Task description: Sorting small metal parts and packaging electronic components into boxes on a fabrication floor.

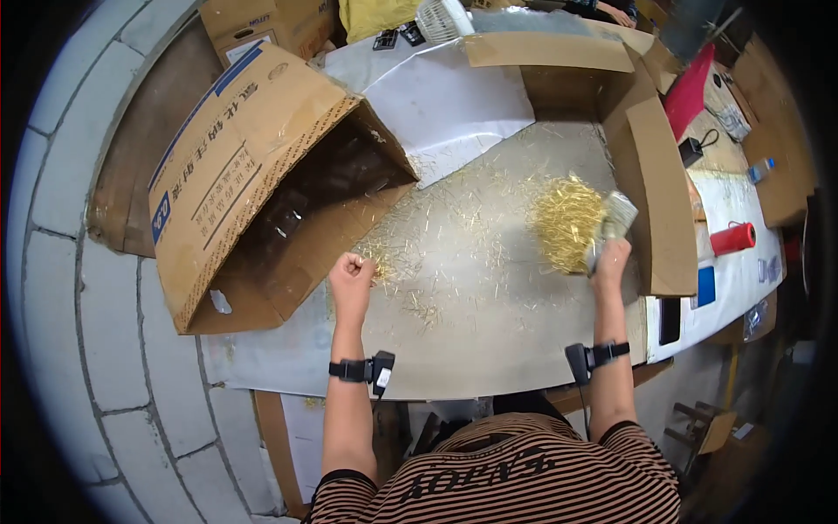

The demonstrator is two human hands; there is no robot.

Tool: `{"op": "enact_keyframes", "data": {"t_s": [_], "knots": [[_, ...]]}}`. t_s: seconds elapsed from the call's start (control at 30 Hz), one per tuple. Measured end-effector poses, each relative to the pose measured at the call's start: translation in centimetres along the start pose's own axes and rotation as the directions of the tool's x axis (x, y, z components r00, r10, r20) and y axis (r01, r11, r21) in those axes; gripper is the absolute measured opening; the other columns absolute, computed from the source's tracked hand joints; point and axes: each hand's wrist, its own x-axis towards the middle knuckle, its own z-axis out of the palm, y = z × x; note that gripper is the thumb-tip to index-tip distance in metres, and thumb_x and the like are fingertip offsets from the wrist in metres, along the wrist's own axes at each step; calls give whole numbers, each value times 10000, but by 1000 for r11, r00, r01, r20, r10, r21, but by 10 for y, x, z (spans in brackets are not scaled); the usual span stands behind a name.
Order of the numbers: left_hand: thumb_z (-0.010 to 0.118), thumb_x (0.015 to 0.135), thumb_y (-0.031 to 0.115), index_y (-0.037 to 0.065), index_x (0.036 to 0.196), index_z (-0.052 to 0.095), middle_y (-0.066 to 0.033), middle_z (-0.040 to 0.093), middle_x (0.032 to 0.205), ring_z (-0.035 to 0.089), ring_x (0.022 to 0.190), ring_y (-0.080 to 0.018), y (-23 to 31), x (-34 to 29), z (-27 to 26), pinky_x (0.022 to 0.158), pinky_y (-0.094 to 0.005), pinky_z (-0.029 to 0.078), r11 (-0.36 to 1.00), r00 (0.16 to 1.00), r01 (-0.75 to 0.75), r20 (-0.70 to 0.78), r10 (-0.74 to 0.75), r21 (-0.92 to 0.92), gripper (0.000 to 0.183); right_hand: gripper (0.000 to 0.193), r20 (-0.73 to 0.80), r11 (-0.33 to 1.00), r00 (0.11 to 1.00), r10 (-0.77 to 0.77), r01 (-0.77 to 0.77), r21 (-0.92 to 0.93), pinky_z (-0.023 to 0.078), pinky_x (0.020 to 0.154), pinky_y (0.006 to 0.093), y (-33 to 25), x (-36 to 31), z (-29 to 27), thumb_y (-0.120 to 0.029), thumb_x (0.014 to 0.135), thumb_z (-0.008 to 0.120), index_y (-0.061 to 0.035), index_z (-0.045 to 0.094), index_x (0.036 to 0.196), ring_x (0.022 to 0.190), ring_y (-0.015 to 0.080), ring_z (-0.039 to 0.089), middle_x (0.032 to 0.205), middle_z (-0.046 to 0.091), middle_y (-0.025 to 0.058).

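Head view gives us a covered worktable (pixel 489 349) with a heap of thin golden pieces (pixel 567 218) on its right half, while many more lie scattered loosely across the middle and toward the left. Our right hand (pixel 613 253) is at the right edge of the heap, its fingers closed around a clear plastic container (pixel 619 215) whose exact shape we cannot make out. Our left hand (pixel 353 271) is well apart from it, just beside a small loose cluster on the left; its fingers are curled and pressed together, and we cannot tell whether they pinch anything. Each of our forearms wears a black strap with a small device. To the left, a large cardboard box (pixel 253 148) lies with its open mouth toward the table's middle, and we see shiny clear packs (pixel 288 214) in its shadowed interior. Cardboard walls (pixel 656 166) stand along the right and far right, and a white sheet (pixel 445 96) lies at the far side, between them and the box. Farther right, beyond the walls, we see a red cylinder (pixel 731 238) lying on a white surface.
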Motion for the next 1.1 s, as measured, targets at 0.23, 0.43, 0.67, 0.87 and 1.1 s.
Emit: {"op": "enact_keyframes", "data": {"t_s": [0.23,0.43,0.67,0.87,1.1], "knots": [[577,758,-46,3,973,506,-20,540,764,542,658,-84,-24,4,-18,547,-207,453,1000,994,-24,-103,25,11,231,267,-104,991,995,0,14,132,433,585,261,-8,-18,22,-242,888,571,12,604,965,660,109,528,793,576,23],[593,757,-51,-21,1057,520,-33,550,818,580,717,-119,-17,5,-27,615,-221,483,996,992,-21,-123,9,-89,311,224,-102,999,993,51,-51,9,408,539,258,-13,-21,29,-226,900,553,-7,601,906,616,87,501,761,570,12],[571,773,-80,-37,998,555,-56,571,824,573,707,-106,7,10,-24,611,-212,479,985,972,-111,-220,80,-132,229,212,-111,931,950,291,-255,261,410,510,259,8,-44,50,-241,888,564,-33,594,915,593,107,512,735,563,12],[588,785,-52,-18,986,580,-30,586,831,565,719,-78,-9,25,-35,610,-201,474,973,965,-230,-135,226,-16,204,175,26,841,907,420,-400,365,410,487,267,43,-42,50,-217,875,576,-53,599,929,562,115,521,726,577,12],[608,704,-27,-56,1112,502,-193,498,1155,486,1086,-304,-70,3,-65,962,-371,362,863,969,-131,-120,215,488,423,181,-4,941,970,243,-234,244,423,511,261,35,-47,48,-231,857,612,-53,614,895,590,112,536,722,578,6]]}}
